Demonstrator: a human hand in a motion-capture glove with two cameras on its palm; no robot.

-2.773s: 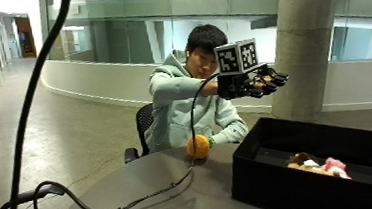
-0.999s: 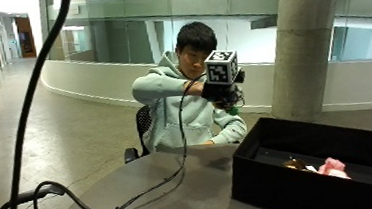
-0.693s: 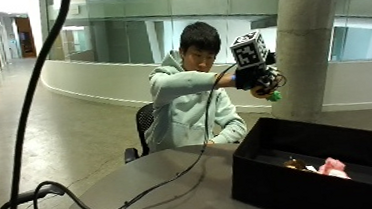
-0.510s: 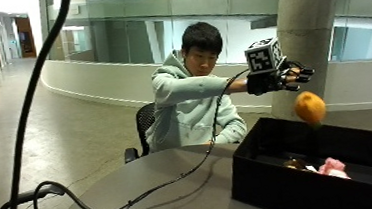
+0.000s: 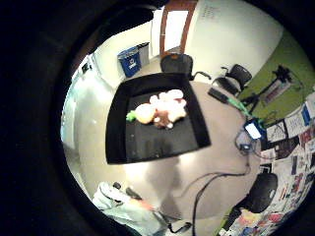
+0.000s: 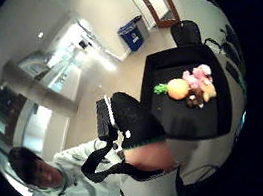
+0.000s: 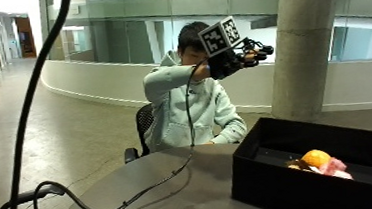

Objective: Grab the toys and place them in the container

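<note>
Gloved right hand was raised high with fingers spread, holding nothing; the orange toy lay well below it, with the other toys in the black container.

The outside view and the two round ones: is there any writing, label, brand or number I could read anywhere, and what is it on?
No text can be read in any view.
Blue bin: a pale mark on its front, too blurred to read.
Papers beside the table: print too small to read.
Small lit screen on the table: blurred, unreadable.
Black container and the toys in it: no lettering shows.
</note>
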